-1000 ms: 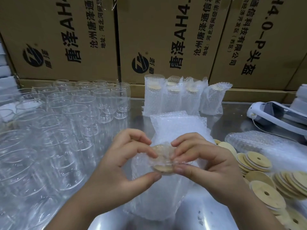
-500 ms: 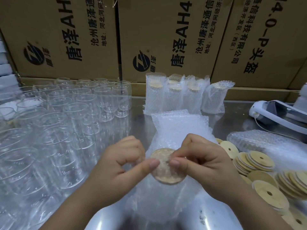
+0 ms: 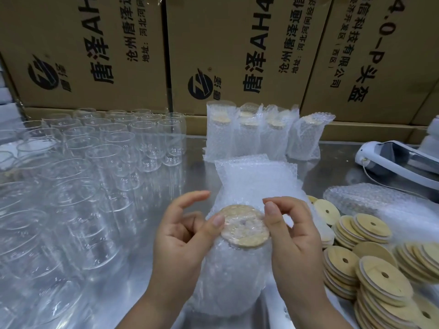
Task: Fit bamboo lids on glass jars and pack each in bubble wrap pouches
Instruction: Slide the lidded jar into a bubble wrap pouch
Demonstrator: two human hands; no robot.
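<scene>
- Jar (image 3: 237,286), lidded and inside its pouch (image 3: 213,262), sits near centre on the steel table (image 3: 332,167); both hands have eased apart, uncovering the lid (image 3: 244,226).
- Left hand (image 3: 185,236) is loose, its thumb pressing the wrap; right hand (image 3: 292,233) pinches the wrap at the lid's rim.
- Packing looks nearly finished.
- Lid is round, pale bamboo under soft, cloudy, bubbled film.

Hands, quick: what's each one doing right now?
Left hand: open, thumb pressing the lid through the bubble wrap pouch.
Right hand: pinching the pouch at the lid's edge.
</scene>
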